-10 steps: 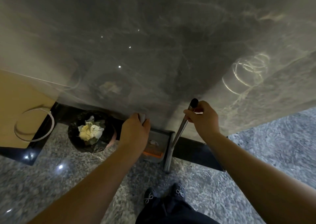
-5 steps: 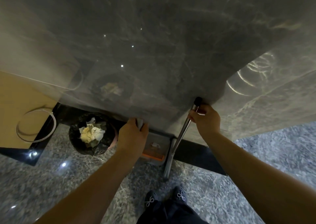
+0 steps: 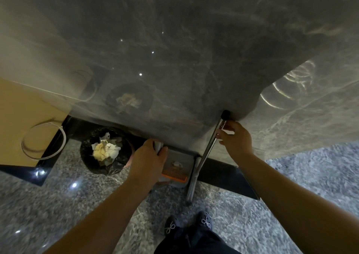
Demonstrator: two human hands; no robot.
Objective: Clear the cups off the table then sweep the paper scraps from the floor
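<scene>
My left hand [image 3: 148,161] grips the grey handle of a dustpan [image 3: 177,166] that stands against the base of a grey marble wall; the pan has an orange comb edge and a paper scrap inside. My right hand [image 3: 236,139] holds the metal broom handle [image 3: 208,149] near its black top cap, the pole leaning down to the floor beside the dustpan. A black-lined bin [image 3: 105,151] with crumpled paper and yellowish waste sits to the left of the dustpan.
The marble wall [image 3: 174,59] fills the upper view, with a black skirting [image 3: 223,173] along its foot. A wooden panel with a white cable loop [image 3: 41,141] is at the left. My dark shoes [image 3: 188,224] stand on the speckled granite floor.
My right hand and the broom's top have shifted slightly right and up against the wall. My left hand stays on the dustpan handle; the bin has not moved.
</scene>
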